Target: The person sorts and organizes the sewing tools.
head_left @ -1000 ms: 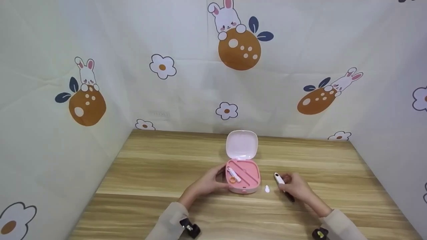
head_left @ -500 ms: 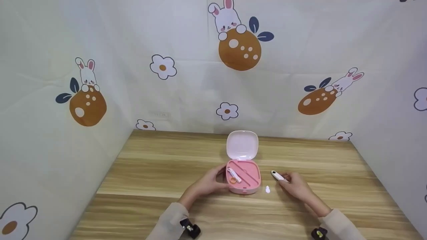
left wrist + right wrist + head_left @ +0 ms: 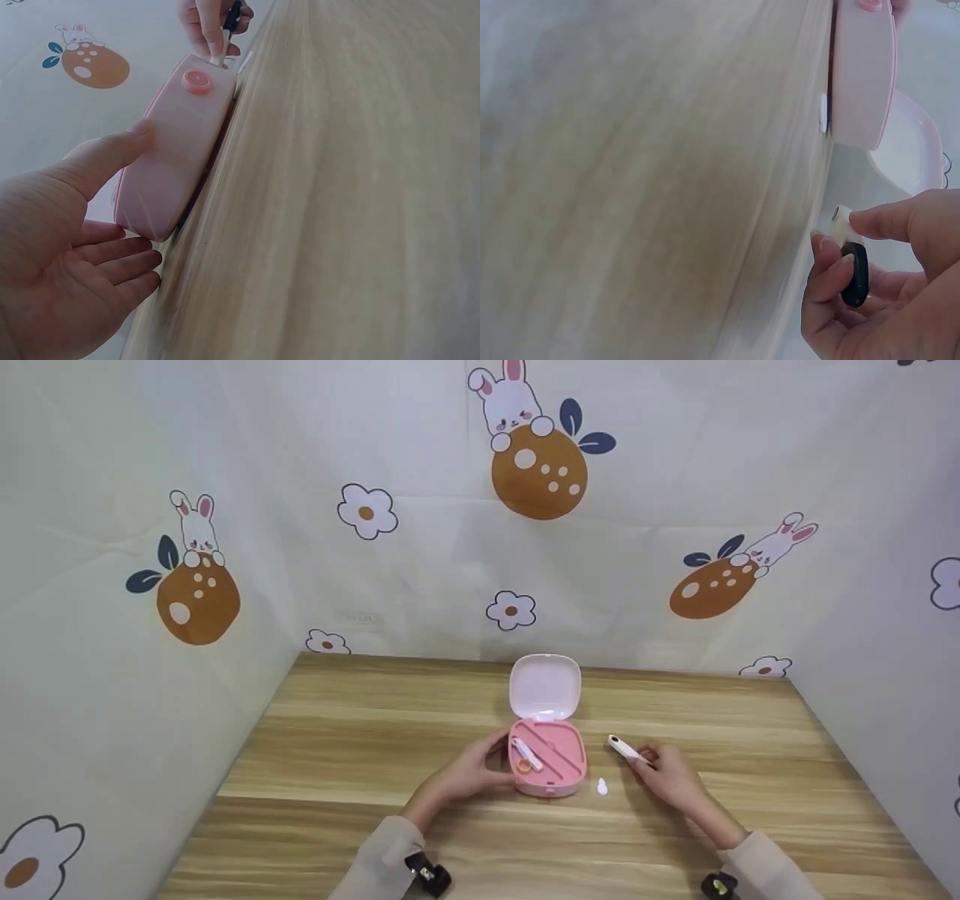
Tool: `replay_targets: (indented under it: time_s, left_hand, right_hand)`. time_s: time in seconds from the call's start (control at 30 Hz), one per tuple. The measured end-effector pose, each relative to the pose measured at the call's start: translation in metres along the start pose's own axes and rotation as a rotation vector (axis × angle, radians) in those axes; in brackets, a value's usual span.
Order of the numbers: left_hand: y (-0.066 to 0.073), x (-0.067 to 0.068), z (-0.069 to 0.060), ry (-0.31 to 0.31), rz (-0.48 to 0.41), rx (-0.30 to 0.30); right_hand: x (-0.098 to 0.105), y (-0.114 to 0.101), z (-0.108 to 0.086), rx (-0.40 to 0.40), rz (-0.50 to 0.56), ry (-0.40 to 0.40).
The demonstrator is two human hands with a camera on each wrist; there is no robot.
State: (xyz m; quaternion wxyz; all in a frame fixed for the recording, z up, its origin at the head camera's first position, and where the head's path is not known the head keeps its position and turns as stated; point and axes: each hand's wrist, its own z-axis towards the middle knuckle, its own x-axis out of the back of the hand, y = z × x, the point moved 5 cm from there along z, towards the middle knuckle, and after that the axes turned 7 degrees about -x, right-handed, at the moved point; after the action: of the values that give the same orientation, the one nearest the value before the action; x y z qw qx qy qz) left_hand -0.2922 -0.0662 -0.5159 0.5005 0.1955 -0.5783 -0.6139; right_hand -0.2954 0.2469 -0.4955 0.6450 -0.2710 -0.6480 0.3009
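A pink box (image 3: 550, 789) stands on the table with its pale lid (image 3: 545, 687) raised. My left hand (image 3: 465, 772) is at the box's left side; in the left wrist view its thumb (image 3: 112, 154) touches the case and the other fingers stretch out beside it. Inside the box lie a small white stick-like piece (image 3: 528, 754) and an orange ring (image 3: 523, 766). To the right of the box, my right hand (image 3: 670, 776) pinches a slim white implement with a black part (image 3: 856, 274); its exact kind is unclear.
A small white rounded piece (image 3: 601, 787) lies on the wooden table (image 3: 360, 735), between the box and my right hand. Behind and at both sides stand printed cloth walls (image 3: 435, 555) with rabbits and flowers.
My right hand has turned the white implement, so its white end now points further up and left, a bit nearer the box. My left hand and the box have stayed put.
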Motion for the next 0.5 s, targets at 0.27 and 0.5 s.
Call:
replay_targets:
  time_s: [0.27, 0.5]
  left_hand:
    - [-0.001, -0.001, 0.001, -0.002, -0.027, 0.009]
    - [0.0, -0.001, -0.001, -0.002, -0.005, 0.024]
  right_hand:
    - [0.004, -0.008, -0.001, 0.028, -0.021, 0.04]
    - [0.006, -0.016, 0.0, 0.007, -0.007, 0.065]
